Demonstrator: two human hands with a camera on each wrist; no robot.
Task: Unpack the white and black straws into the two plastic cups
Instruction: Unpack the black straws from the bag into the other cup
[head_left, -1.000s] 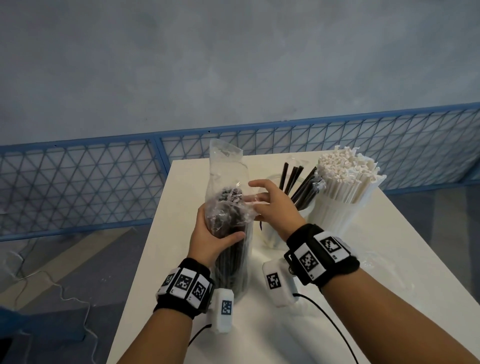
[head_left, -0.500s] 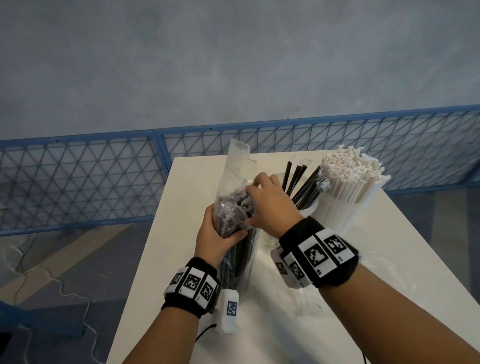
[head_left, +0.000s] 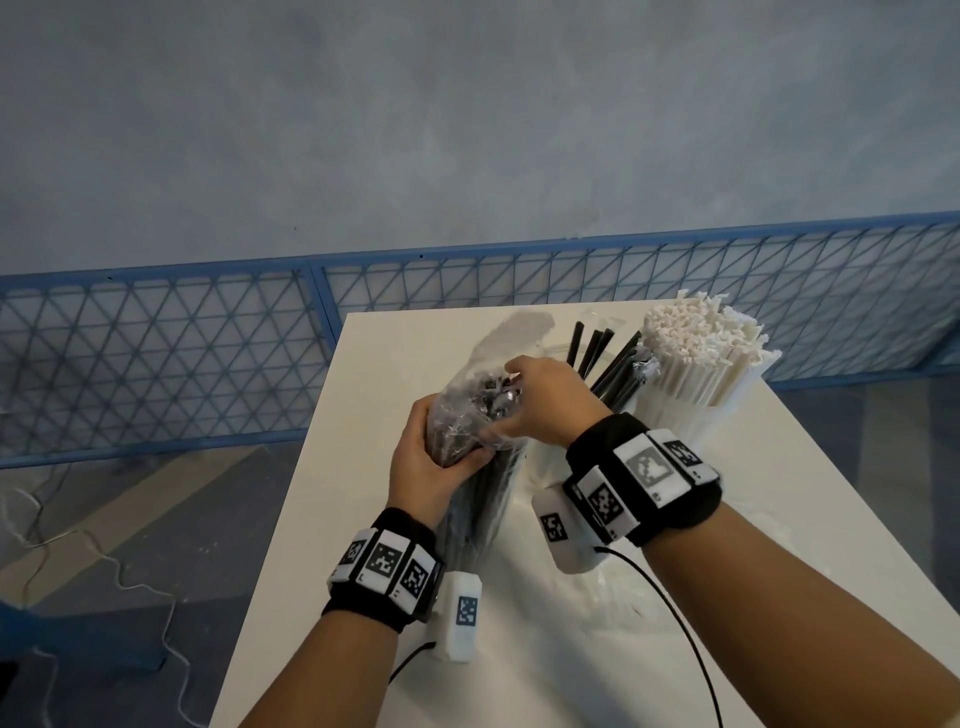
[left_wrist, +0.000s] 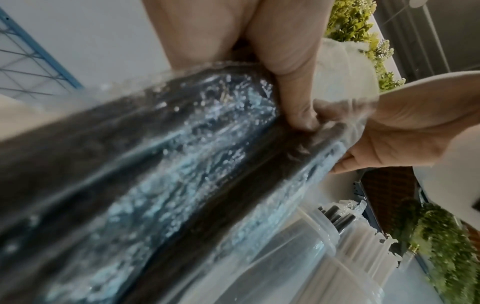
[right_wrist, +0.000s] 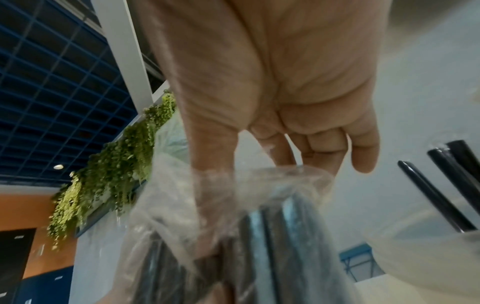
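A clear plastic bag of black straws stands tilted on the white table. My left hand grips it round the upper half, thumb across the front. My right hand reaches into the bag's open mouth. Its fingers curl round the straw tops, and its thumb lies under the film. Just behind stands a clear cup holding several black straws. To its right, a second cup is packed with white straws.
The table's left edge runs close by my left arm, with floor and loose cables below. A blue mesh fence crosses behind the table. Crumpled clear film lies on the table under my right wrist.
My right hand went from open beside the bag to curled inside its mouth. The bag's upright top flap has folded down, and the bag leans more to the right.
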